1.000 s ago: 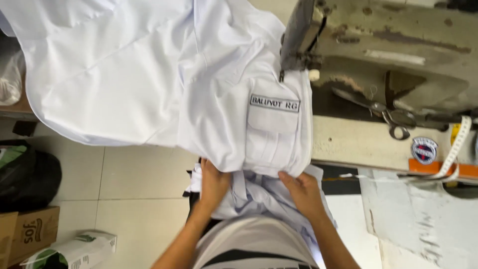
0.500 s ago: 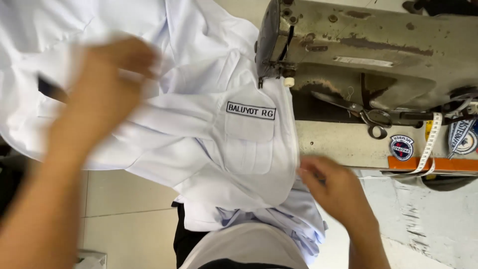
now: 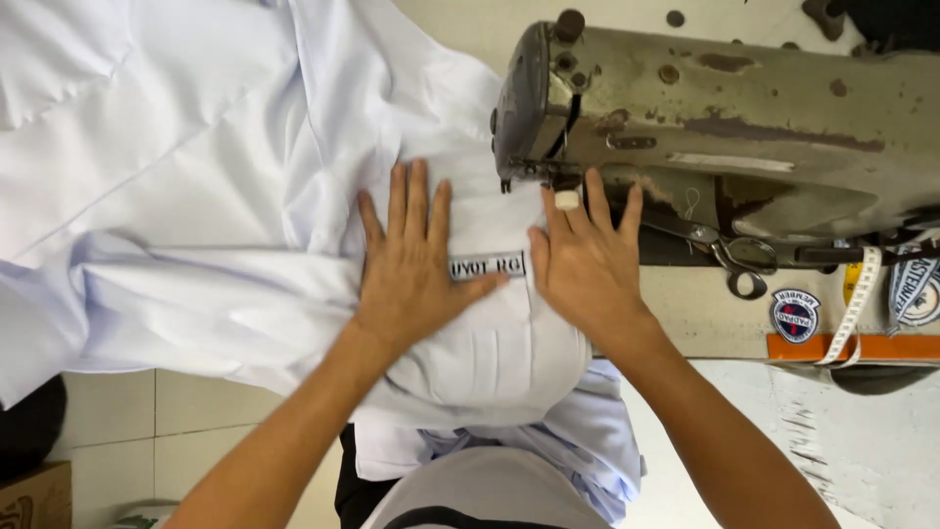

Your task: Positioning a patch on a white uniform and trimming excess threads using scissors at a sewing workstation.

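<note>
A white shirt (image 3: 196,206) lies spread over the sewing table and hangs off its front edge. My left hand (image 3: 411,264) presses flat on the shirt's chest pocket area, fingers apart, its thumb beside a small white name patch (image 3: 488,265) with a dark border. My right hand (image 3: 586,264) lies flat on the cloth just right of the patch, fingertips up against the head of an old grey-green sewing machine (image 3: 705,127). One right finger has a pale wrap at its tip. Neither hand grips anything.
Scissors (image 3: 736,260) lie under the machine arm. Round embroidered badges (image 3: 795,313), a yellow tape measure (image 3: 854,304) and an orange strip (image 3: 852,347) sit at the right. A tiled floor (image 3: 147,431) and a cardboard box (image 3: 34,495) show at lower left.
Both hands came up from the shirt's lower hem near my body. The left swung high over the cloth, then both settled flat beside the name patch at the machine head.
</note>
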